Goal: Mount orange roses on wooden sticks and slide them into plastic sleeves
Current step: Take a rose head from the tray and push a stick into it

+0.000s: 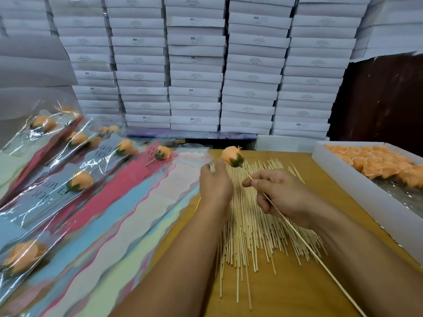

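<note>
Right hand [281, 193]: my fingers pinch a wooden stick [295, 227] near its top, thumb and forefinger pressed together on it; the stick slants down past my wrist toward the lower right.
Orange rose [232, 156]: mounted on the tip of that stick, green base downward, raised above the far end of the loose sticks.
Left hand [214, 183]: just beside the rose, back of the hand toward me; my fingers are curled at the edge of a plastic sleeve, but I cannot tell whether they grip it.
Pile of sticks [251, 225]: fanned out on the wooden bench [297, 291] beneath both hands.
Empty sleeves [142, 202]: overlapping in pink, blue, green and pale layers, left of the sticks.
Finished roses in sleeves [75, 181]: lying at the far left, printed "LOVE YOU".
White tray of rose heads [366, 179]: on the right of the bench.
Stacked white boxes [194, 65]: wall behind the bench.
</note>
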A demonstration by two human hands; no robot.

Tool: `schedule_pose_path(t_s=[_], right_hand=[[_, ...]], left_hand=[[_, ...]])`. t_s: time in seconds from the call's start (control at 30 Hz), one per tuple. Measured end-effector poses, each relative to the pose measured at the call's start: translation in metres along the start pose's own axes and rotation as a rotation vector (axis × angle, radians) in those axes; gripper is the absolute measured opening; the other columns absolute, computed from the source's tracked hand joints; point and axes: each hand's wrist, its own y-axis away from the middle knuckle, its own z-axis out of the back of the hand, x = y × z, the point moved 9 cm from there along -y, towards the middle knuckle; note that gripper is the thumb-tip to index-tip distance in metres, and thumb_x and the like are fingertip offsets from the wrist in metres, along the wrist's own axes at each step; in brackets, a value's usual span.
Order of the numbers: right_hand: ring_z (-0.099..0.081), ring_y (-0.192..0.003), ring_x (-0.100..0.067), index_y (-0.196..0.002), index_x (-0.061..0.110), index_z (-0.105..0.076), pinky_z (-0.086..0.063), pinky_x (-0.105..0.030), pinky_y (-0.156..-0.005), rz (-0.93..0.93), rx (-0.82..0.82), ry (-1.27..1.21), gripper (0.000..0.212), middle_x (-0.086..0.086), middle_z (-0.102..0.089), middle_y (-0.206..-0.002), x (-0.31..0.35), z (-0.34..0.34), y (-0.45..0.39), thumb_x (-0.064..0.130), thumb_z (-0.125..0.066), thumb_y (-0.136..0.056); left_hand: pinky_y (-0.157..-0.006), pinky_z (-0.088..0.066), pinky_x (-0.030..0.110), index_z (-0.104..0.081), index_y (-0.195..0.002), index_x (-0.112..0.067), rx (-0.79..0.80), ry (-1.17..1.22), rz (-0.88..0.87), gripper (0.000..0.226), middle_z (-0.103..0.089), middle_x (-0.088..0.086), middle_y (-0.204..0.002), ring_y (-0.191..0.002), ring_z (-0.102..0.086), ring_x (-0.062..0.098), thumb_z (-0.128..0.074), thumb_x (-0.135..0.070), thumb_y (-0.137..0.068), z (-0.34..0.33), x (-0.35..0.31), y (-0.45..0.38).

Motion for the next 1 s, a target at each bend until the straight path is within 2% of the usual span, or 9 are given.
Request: schedule_pose_path(t_s=[0.07,0.23,0.3,0.4,0.5,0.6,0.83,0.93,1.0], right_hand=[[-0.042,-0.042,-0.014,-0.107,0.019,-0.068,-0.034,-0.023,-0.040,-0.015,-0.032,-0.010,0.025,-0.005,-0.056,-0.051,-0.004,0.005,-0.003,0.018,-0.044,-0.107],[-0.043,-0.040,-0.012,-0.108,0.018,-0.068,-0.032,-0.025,-0.040,-0.039,-0.052,-0.012,0.024,-0.005,-0.059,-0.054,-0.010,0.008,-0.006,0.019,-0.044,-0.107],[-0.041,-0.041,-0.013,-0.107,0.019,-0.068,-0.030,-0.025,-0.041,-0.043,-0.054,0.006,0.024,-0.005,-0.059,-0.054,-0.010,0.010,-0.005,0.019,-0.044,-0.107],[-0.042,-0.043,-0.014,-0.107,0.019,-0.068,-0.030,-0.025,-0.041,-0.048,-0.062,0.028,0.024,-0.003,-0.060,-0.054,-0.010,0.010,-0.005,0.020,-0.044,-0.107],[-0.044,-0.045,-0.016,-0.106,0.020,-0.068,-0.031,-0.028,-0.043,-0.046,-0.061,0.038,0.025,-0.004,-0.061,-0.054,-0.010,0.008,-0.004,0.019,-0.044,-0.107],[-0.043,-0.045,-0.016,-0.106,0.020,-0.068,-0.030,-0.027,-0.042,-0.049,-0.054,0.045,0.025,-0.004,-0.062,-0.054,-0.011,0.005,-0.005,0.019,-0.043,-0.107],[-0.041,-0.043,-0.014,-0.107,0.019,-0.067,-0.028,-0.025,-0.040,-0.056,-0.040,0.033,0.024,-0.005,-0.063,-0.056,-0.010,0.002,-0.003,0.018,-0.043,-0.107],[-0.040,-0.044,-0.015,-0.108,0.019,-0.067,-0.027,-0.028,-0.043,-0.056,-0.033,0.032,0.024,-0.005,-0.064,-0.057,-0.010,0.000,-0.003,0.018,-0.043,-0.107],[-0.039,-0.044,-0.016,-0.108,0.020,-0.067,-0.028,-0.028,-0.044,-0.057,-0.035,0.037,0.024,-0.005,-0.065,-0.057,-0.011,0.000,-0.004,0.019,-0.043,-0.107]], left_hand=[[-0.107,-0.044,0.048,-0.041,-0.146,-0.010,0.059,-0.331,-0.045,0.049,-0.050,0.015,-0.144,-0.129,-0.051,0.034,-0.047,-0.027,-0.101,-0.004,-0.010,0.000],[-0.077,-0.049,0.040,-0.062,-0.101,0.003,0.230,-1.133,-0.324,0.022,-0.065,0.025,-0.106,-0.100,-0.063,0.037,-0.043,-0.005,-0.096,0.000,-0.052,-0.021],[-0.083,-0.049,0.041,-0.060,-0.092,-0.003,0.248,-1.419,-0.390,0.021,-0.065,0.022,-0.105,-0.096,-0.061,0.034,-0.040,-0.005,-0.098,0.022,-0.053,-0.040],[-0.106,-0.040,0.048,-0.055,-0.116,-0.010,0.284,-1.646,-0.379,0.025,-0.052,0.012,-0.137,-0.132,-0.044,0.030,-0.040,-0.025,-0.104,0.069,-0.028,-0.071],[-0.116,-0.018,0.063,-0.048,-0.128,-0.017,0.365,-1.661,-0.333,0.038,-0.028,0.005,-0.160,-0.152,-0.011,0.026,-0.027,-0.041,-0.107,0.096,0.005,-0.091],[-0.115,-0.017,0.064,-0.046,-0.135,-0.020,0.326,-1.625,-0.367,0.042,-0.026,0.000,-0.161,-0.153,-0.007,0.024,-0.022,-0.040,-0.107,0.102,0.015,-0.094],[-0.109,-0.033,0.048,-0.064,-0.105,-0.017,0.218,-1.569,-0.547,0.031,-0.061,-0.003,-0.129,-0.146,-0.027,0.024,-0.035,-0.026,-0.105,0.093,0.001,-0.080],[-0.088,-0.048,0.034,-0.071,-0.100,-0.014,0.157,-1.508,-0.568,0.028,-0.072,0.007,-0.112,-0.115,-0.059,0.030,-0.044,-0.021,-0.102,0.091,-0.006,-0.073],[-0.076,-0.050,0.033,-0.073,-0.096,-0.014,0.107,-1.487,-0.567,0.026,-0.073,0.012,-0.099,-0.091,-0.064,0.031,-0.047,-0.017,-0.099,0.091,-0.010,-0.070]])
